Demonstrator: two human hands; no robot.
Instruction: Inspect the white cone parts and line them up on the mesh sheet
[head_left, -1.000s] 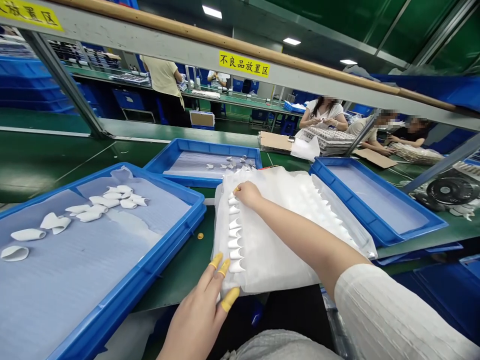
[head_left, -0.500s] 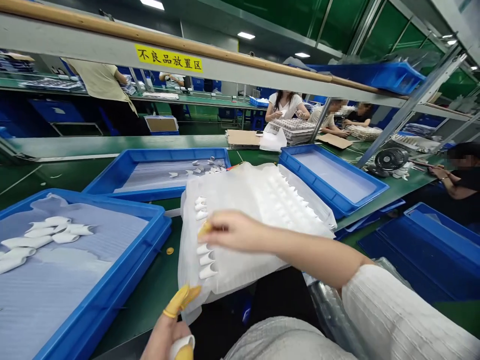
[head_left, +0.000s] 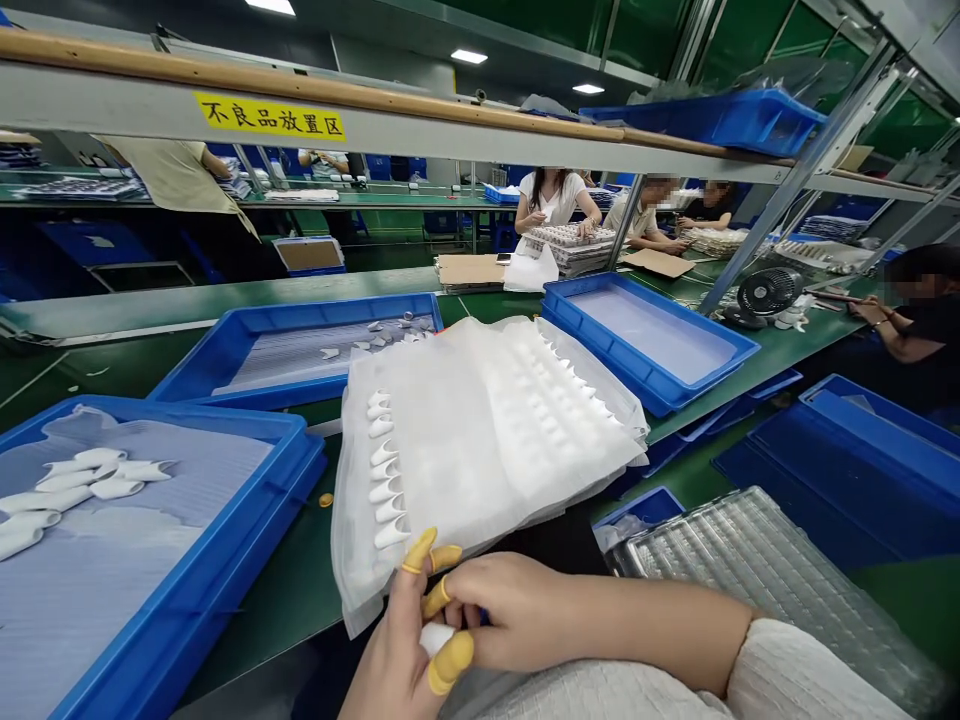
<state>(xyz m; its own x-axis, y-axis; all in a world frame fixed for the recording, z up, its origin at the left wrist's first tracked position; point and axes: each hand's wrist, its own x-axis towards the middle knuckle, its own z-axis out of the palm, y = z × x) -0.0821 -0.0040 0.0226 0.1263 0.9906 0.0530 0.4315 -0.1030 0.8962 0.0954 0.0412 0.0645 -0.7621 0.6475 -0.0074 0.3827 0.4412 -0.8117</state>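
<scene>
My left hand, with yellow finger cots, is closed around a small white hollow piece low in the view. My right hand meets it there, fingers curled and one yellow cot close to the piece. What those right fingers grip is hidden. Just beyond both hands lies a stack of white sheets. Along its left side runs a row of several white curved pieces, their open ends facing right. Bumps show under the sheet's right half.
A blue tray at left holds several loose white pieces. Behind the stack are another blue tray with small pieces and a lined blue tray. A clear plastic tray is at right, a fan beyond. Co-workers sit farther back.
My right hand has left the row on the sheet and come down to my left hand. White pieces now fill the spot where it was. The view has shifted slightly.
</scene>
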